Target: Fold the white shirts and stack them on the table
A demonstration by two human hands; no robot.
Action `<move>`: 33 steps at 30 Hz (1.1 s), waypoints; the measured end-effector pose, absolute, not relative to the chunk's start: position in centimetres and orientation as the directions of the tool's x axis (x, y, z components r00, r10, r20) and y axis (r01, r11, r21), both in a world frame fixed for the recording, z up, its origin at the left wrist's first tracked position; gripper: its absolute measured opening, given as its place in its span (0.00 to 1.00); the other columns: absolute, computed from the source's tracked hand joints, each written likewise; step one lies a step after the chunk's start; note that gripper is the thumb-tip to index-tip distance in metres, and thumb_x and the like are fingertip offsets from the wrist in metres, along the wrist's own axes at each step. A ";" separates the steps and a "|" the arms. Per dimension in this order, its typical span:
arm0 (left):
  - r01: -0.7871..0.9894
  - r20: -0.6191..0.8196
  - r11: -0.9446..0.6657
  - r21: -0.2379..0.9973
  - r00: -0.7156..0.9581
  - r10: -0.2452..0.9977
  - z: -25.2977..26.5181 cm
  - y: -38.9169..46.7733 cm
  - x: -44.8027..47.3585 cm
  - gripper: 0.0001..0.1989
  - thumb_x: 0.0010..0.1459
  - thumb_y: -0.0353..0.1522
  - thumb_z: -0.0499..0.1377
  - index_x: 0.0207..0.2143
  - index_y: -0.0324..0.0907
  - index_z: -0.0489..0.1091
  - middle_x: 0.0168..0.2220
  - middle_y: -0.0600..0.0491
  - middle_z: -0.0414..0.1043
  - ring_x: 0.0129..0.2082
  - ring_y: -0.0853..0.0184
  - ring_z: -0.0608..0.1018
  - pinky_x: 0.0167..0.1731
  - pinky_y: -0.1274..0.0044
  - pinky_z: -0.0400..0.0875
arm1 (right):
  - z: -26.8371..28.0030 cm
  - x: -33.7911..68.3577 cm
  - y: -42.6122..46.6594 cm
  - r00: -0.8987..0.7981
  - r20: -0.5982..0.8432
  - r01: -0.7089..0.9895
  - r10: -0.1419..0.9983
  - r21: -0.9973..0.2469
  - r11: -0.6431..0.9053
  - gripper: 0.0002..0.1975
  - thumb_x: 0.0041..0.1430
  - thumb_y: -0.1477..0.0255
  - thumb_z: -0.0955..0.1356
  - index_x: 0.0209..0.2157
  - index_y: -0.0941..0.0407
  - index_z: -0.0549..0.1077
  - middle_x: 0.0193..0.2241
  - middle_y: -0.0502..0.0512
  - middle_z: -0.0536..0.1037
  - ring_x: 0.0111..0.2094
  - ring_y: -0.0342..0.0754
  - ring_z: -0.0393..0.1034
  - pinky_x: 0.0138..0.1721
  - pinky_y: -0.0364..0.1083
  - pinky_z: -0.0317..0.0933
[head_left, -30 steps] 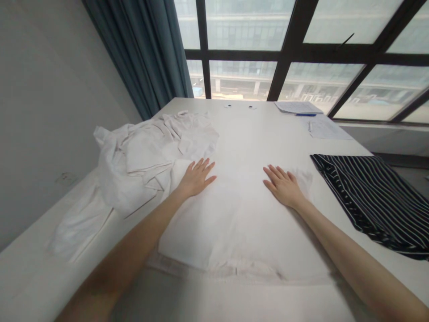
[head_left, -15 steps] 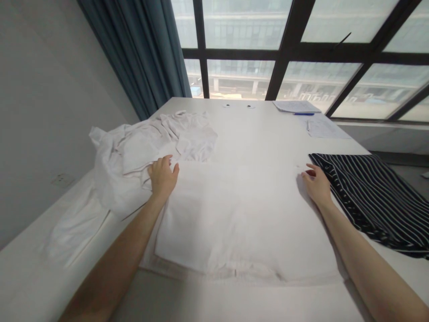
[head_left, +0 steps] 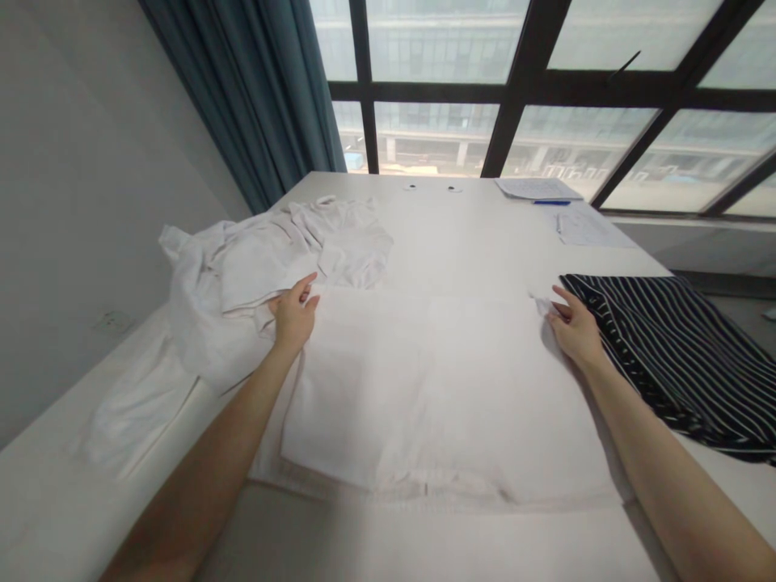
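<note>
A folded white garment (head_left: 449, 388) lies flat before me, its gathered, band-like edge towards me with a small dark mark on it. At its far left corner, my left hand (head_left: 295, 315) is closed with thumb and fingers on the cloth edge; the exact grip is partly hidden. My right hand (head_left: 574, 330) pinches the far right corner, where a small bit of fabric bunches up at the fingertips. Crumpled white clothes (head_left: 267, 259) lie just beyond and left of my left hand. A black-and-white striped cloth (head_left: 667, 356) lies right beside my right hand.
The white table (head_left: 449, 234) reaches back to the window (head_left: 436, 133). Papers (head_left: 537, 188) and a blue pen (head_left: 551, 203) lie at the far right. A blue curtain (head_left: 255, 97) hangs at the back left, beside a grey wall (head_left: 85, 162).
My right hand has drawn up a small bunch of fabric at the far right corner. My left hand has shifted slightly, its fingers now closer along the far left edge.
</note>
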State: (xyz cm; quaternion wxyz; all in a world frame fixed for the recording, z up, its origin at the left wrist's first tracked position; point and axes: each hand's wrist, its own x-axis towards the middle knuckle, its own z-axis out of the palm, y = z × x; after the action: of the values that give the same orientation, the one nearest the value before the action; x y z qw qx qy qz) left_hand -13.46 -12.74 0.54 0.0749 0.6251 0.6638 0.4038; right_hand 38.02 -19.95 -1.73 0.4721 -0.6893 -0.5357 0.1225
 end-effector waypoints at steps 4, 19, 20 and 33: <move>0.781 0.394 -0.096 0.617 -0.201 0.897 0.5 -12.7 -13.5 0.27 0.53 0.25 0.58 0.57 0.43 0.70 0.41 0.48 0.76 0.38 0.61 0.76 0.53 0.64 0.64 | -1.5 37.8 -20.1 0.399 0.341 0.617 0.851 -0.787 0.027 0.34 0.52 0.70 0.68 0.62 0.55 0.64 0.45 0.64 0.78 0.43 0.54 0.74 0.45 0.54 0.68; 0.693 0.362 -0.081 0.716 -0.270 0.892 -0.6 -11.7 -14.3 0.25 0.51 0.28 0.58 0.54 0.42 0.73 0.43 0.47 0.77 0.37 0.63 0.77 0.53 0.65 0.67 | -2.2 38.0 -19.9 0.370 0.368 0.698 0.853 -0.716 0.006 0.30 0.55 0.68 0.65 0.61 0.56 0.66 0.46 0.63 0.78 0.30 0.47 0.68 0.39 0.52 0.65; 0.679 0.367 -0.092 0.728 -0.274 0.889 -0.6 -11.7 -14.4 0.24 0.53 0.30 0.58 0.53 0.41 0.73 0.43 0.47 0.77 0.38 0.63 0.77 0.50 0.68 0.70 | -2.3 38.0 -19.9 0.364 0.369 0.703 0.855 -0.711 0.008 0.30 0.55 0.68 0.65 0.61 0.55 0.66 0.46 0.62 0.78 0.30 0.47 0.68 0.39 0.51 0.65; 0.643 0.404 -0.154 0.750 -0.261 0.877 -0.4 -11.8 -14.5 0.23 0.51 0.27 0.53 0.48 0.39 0.77 0.42 0.47 0.78 0.42 0.62 0.77 0.49 0.70 0.70 | -1.8 37.4 -20.0 0.370 0.408 0.771 0.835 -0.636 -0.030 0.27 0.52 0.71 0.62 0.55 0.57 0.72 0.46 0.62 0.78 0.33 0.50 0.69 0.43 0.53 0.64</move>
State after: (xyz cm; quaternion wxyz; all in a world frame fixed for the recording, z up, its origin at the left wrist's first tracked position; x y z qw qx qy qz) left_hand -14.46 -11.77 -0.36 0.1239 0.5952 0.6385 0.4719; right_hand 37.43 -19.96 -1.80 0.4136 -0.7168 -0.5602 0.0383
